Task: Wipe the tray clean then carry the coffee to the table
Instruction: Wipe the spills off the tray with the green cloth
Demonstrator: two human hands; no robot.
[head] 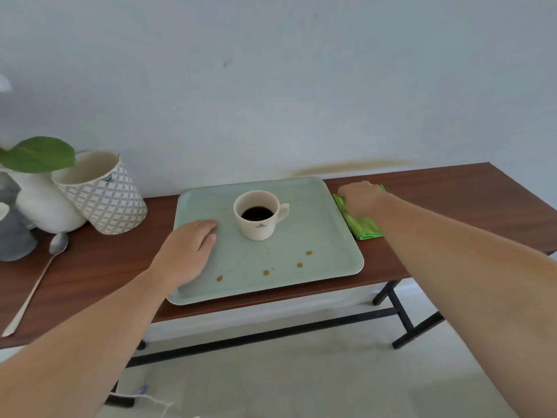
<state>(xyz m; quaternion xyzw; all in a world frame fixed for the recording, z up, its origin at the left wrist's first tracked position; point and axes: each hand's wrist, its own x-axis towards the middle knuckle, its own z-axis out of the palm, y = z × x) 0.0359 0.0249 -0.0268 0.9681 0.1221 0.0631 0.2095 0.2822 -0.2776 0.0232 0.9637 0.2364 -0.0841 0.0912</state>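
Note:
A pale green tray (pixel 316 224) lies on a dark wooden table (pixel 452 188). On it stands a cream cup of black coffee (pixel 258 215), its handle pointing right. Several small brown drips (pixel 265 272) dot the tray's near part. My left hand (pixel 190 248) rests flat on the tray's left side, fingers together, holding nothing. A green cloth (pixel 363 226) lies on the table just right of the tray. My right hand (pixel 358 200) lies on top of the cloth's far end; its fingers are hidden from me.
At the table's left stand a patterned white pot (pixel 102 191), a white vase (pixel 45 203) with a green leaf, and a grey vessel (pixel 13 233). A long spoon (pixel 39 279) lies near the front left edge. A wall runs right behind the table.

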